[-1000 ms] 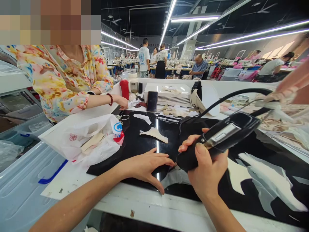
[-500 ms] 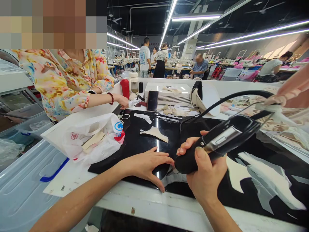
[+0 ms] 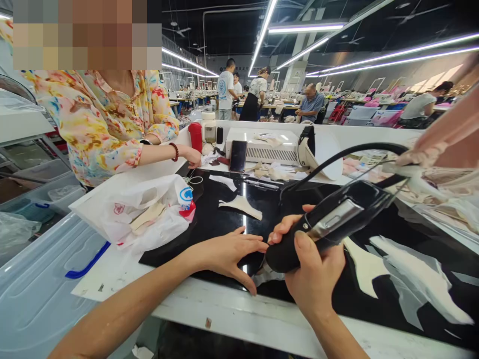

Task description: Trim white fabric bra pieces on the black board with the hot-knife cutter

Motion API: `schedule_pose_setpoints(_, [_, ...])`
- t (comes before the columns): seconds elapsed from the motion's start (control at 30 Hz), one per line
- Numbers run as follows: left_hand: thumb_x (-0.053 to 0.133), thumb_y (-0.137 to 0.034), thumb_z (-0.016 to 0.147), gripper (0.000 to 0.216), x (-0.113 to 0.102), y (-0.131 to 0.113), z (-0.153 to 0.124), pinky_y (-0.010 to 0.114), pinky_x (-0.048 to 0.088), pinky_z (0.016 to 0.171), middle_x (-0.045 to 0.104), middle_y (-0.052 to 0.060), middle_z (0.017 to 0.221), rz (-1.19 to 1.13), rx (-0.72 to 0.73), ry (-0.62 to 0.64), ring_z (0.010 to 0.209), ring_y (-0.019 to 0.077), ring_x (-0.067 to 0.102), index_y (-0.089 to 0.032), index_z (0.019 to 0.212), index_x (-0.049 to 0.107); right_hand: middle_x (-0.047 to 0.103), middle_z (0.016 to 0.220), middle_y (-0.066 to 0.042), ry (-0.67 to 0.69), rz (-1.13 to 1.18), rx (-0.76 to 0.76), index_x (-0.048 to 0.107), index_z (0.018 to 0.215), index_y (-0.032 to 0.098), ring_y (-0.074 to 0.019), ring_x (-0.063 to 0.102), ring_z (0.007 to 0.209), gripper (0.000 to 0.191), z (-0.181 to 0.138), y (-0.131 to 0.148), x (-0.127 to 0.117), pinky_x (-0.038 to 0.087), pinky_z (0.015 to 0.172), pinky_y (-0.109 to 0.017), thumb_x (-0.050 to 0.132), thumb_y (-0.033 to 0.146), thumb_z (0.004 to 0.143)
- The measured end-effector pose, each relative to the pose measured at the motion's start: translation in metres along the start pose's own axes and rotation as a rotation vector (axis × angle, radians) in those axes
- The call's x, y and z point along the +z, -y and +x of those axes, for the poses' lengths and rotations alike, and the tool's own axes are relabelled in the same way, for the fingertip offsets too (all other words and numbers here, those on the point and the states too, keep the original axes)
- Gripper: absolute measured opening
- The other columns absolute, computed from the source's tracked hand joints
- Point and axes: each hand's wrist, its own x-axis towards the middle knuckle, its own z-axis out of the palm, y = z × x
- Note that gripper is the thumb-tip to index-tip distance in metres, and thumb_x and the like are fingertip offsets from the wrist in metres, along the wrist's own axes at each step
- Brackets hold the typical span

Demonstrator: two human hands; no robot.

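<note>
My right hand (image 3: 316,271) is wrapped round a black corded handheld tool (image 3: 337,214) with a rounded front end and a shiny metal panel; its exact kind is unclear. The tool slants down to the left, its front low over the black sheet (image 3: 209,224). My left hand (image 3: 228,257) rests there with fingers apart, fingertips beside the tool's front. Between my hands, a thin translucent greyish piece (image 3: 268,275) shows partly beneath the tool. To the right lie a cream cut piece (image 3: 364,267) and a pale piece with clear film (image 3: 419,279).
At left, a white plastic bag (image 3: 153,219) holds cream scraps. More cut pieces (image 3: 241,204), a phone (image 3: 238,155) and a white box (image 3: 262,144) stand farther back. A black cable (image 3: 337,152) arches behind the tool. A co-worker's hand (image 3: 192,157) reaches over the far left edge.
My right hand and the tool have shifted slightly left, toward my left hand. My left hand stays spread in nearly the same place.
</note>
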Motion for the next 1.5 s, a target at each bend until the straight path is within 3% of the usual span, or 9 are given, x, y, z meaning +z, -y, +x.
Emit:
schedule_pose_setpoints(0.07, [0.083,-0.048,0.077,0.068,0.0,-0.001,-0.002,0.064,0.007,0.123,0.053,0.011,0.149,-0.021,-0.006,-0.019,0.146,0.0311,0.041,-0.027,0.135,0.052,0.062,0.078,0.003,-0.018,0.004,-0.01,0.055,0.115,0.027,-0.0149,0.06,0.062,0.038,0.004,0.003,-0.001,0.054,0.059,-0.033,0.075,0.034,0.083])
schedule_pose_setpoints(0.23, [0.08,-0.041,0.083,0.035,-0.003,-0.002,-0.007,0.061,0.013,0.123,0.042,0.008,0.159,-0.036,0.031,-0.039,0.152,0.0314,0.027,-0.026,0.11,0.064,0.062,0.078,0.003,-0.081,-0.005,-0.059,0.057,0.113,0.026,-0.0144,0.06,0.061,0.039,0.017,0.012,-0.012,0.054,0.058,-0.031,0.077,0.033,0.081])
schedule_pose_setpoints(0.47, [0.07,-0.03,0.093,0.006,-0.015,0.012,-0.011,0.059,0.019,0.122,0.051,0.006,0.152,0.15,0.031,-0.076,0.149,0.0321,0.034,-0.025,0.093,0.074,0.064,0.077,0.003,-0.135,-0.058,-0.091,0.059,0.112,0.025,-0.0143,0.059,0.059,0.04,0.03,0.015,-0.031,0.053,0.057,-0.031,0.08,0.034,0.079])
schedule_pose_setpoints(0.67, [0.047,-0.006,0.098,0.033,-0.017,0.02,-0.013,0.062,0.022,0.121,0.051,0.008,0.151,0.477,-0.076,-0.364,0.144,0.0289,0.041,-0.024,0.111,0.071,0.065,0.077,0.003,-0.134,-0.09,-0.124,0.059,0.113,0.025,-0.0143,0.06,0.059,0.038,0.029,0.015,-0.029,0.054,0.057,-0.031,0.078,0.032,0.081])
schedule_pose_setpoints(0.8, [0.051,-0.011,0.099,0.027,-0.004,0.01,-0.006,0.043,0.045,0.11,0.064,0.01,0.126,0.375,-0.086,-0.461,0.122,0.0222,0.058,-0.02,0.117,0.068,0.066,0.077,0.004,-0.125,-0.089,-0.145,0.058,0.114,0.025,-0.014,0.06,0.058,0.038,0.03,0.013,-0.024,0.054,0.058,-0.031,0.077,0.032,0.083])
schedule_pose_setpoints(0.9, [0.065,-0.026,0.095,0.027,0.009,-0.002,0.001,0.038,0.049,0.103,0.066,0.008,0.12,0.24,-0.073,-0.428,0.115,0.0224,0.059,-0.021,0.122,0.067,0.065,0.077,0.004,-0.127,-0.082,-0.167,0.056,0.111,0.025,-0.0137,0.06,0.059,0.034,0.033,0.009,-0.021,0.053,0.06,-0.031,0.077,0.032,0.084])
schedule_pose_setpoints(1.1, [0.082,-0.048,0.079,0.064,0.022,-0.013,0.008,0.042,0.045,0.108,0.062,0.012,0.128,0.15,-0.072,-0.283,0.118,0.0271,0.057,-0.02,0.133,0.063,0.065,0.08,0.005,-0.123,-0.097,-0.153,0.054,0.108,0.026,-0.0138,0.06,0.061,0.032,0.037,-0.002,-0.017,0.053,0.063,-0.033,0.075,0.033,0.085])
schedule_pose_setpoints(1.5, [0.079,-0.055,0.08,0.07,0.019,-0.013,0.002,0.045,0.044,0.11,0.058,0.011,0.135,0.139,-0.12,-0.193,0.126,0.0303,0.051,-0.023,0.139,0.059,0.066,0.081,0.005,-0.109,-0.125,-0.145,0.055,0.107,0.027,-0.014,0.061,0.062,0.031,0.032,-0.008,-0.02,0.052,0.061,-0.032,0.076,0.032,0.086])
